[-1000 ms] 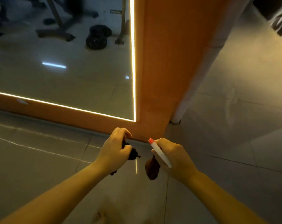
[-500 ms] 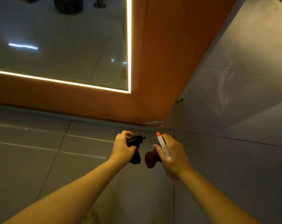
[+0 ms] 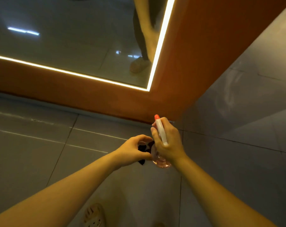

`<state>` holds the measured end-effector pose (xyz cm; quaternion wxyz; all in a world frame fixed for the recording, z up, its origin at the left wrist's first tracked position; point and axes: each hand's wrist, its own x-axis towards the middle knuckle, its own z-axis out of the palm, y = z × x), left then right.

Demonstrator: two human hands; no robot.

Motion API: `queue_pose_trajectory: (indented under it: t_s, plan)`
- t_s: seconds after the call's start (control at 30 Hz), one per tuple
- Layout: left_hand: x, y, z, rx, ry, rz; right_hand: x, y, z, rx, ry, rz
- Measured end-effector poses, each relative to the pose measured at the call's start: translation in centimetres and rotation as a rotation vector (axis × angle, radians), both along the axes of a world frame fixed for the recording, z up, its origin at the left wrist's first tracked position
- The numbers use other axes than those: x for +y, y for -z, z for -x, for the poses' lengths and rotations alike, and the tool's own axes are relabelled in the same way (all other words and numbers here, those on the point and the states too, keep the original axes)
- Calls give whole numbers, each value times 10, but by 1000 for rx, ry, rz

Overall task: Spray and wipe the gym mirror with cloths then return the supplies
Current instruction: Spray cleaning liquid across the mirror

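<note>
My right hand (image 3: 167, 143) grips a spray bottle (image 3: 161, 133) with a white head and an orange-red nozzle tip; its clear pinkish body shows below the hand. My left hand (image 3: 134, 150) holds a dark cloth (image 3: 143, 149), fingers curled round it, right beside the bottle. Both hands are low over the grey floor. The gym mirror (image 3: 65, 38), edged by a lit strip, fills the upper left and reflects a leg and a shoe.
An orange wall band (image 3: 196, 54) frames the mirror down to the floor. A grey tiled wall (image 3: 253, 95) runs off to the right of the corner. My sandalled foot (image 3: 94, 215) shows at the bottom edge on the grey floor tiles.
The view has tilted down and closer to the mirror's corner. My two hands have come together, the cloth now touching the bottle. A reflected leg has come into sight.
</note>
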<state>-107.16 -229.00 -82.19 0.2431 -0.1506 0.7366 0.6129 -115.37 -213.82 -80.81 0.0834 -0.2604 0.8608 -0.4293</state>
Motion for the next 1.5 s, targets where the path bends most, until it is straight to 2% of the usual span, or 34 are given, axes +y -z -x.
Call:
queue_pose_trajectory:
  t_s: [0.1,0.3,0.53,0.7,1.1,1.5]
  plan:
    - [-20,-30,-15,48,16,32,-37,-39,-2,19,-2,73]
    - [-39,-81,-32,235,-147,193,-87,-118,-13,-1,25,250]
    - [-43,-152,-42,374,-238,224,-100,-197,-20,22,40,325]
    - [-45,-228,-50,442,-314,299,-107,-275,-24,21,27,404]
    - [-75,-404,-52,674,-282,453,-126,-459,-33,98,-42,577]
    - [-89,-567,-40,792,-254,617,-128,-617,-20,139,-134,799]
